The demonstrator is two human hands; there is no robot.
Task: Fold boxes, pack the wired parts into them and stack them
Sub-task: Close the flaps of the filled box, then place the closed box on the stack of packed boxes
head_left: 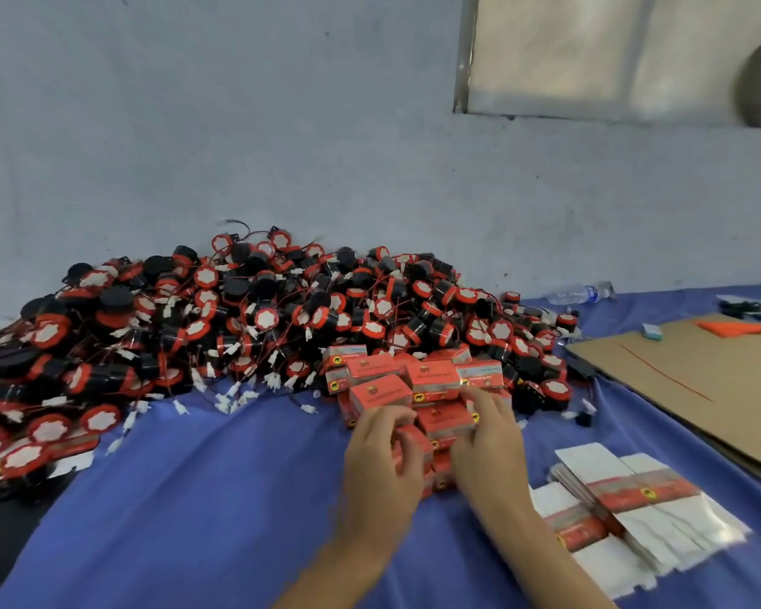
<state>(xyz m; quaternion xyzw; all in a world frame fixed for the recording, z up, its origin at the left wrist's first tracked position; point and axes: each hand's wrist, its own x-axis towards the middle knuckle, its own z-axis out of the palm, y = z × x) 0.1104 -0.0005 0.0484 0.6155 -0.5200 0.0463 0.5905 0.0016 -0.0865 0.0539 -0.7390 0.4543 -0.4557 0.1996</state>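
1. Head view: the left hand (383, 450) has its fingers curled round a small red printed cardboard box (409, 439). The box is at the near edge of a stack of folded red boxes (414, 384) on the blue cloth (194, 498).
2. The right hand (488, 437) is just beside it. Its fingers lie fairly straight on the boxes in front, and as far as the blur allows they grip nothing.
3. A heap of round red-and-black wired parts (238, 318) lies behind and to the left of the stack, touching it. Flat white-and-red box blanks (624, 498) lie near the right hand.
4. The stacked boxes sit at uneven angles, so a sideways nudge while placing this one would likely tip the upper ones.
5. Thin wires with white plastic connectors (234, 397) trail off the heap close by. One could catch a finger or a box corner and drag parts onto the stack.
6. I cannot tell whether the held box's flap is tucked. If it is not, the part inside may slide out when the box is set down.
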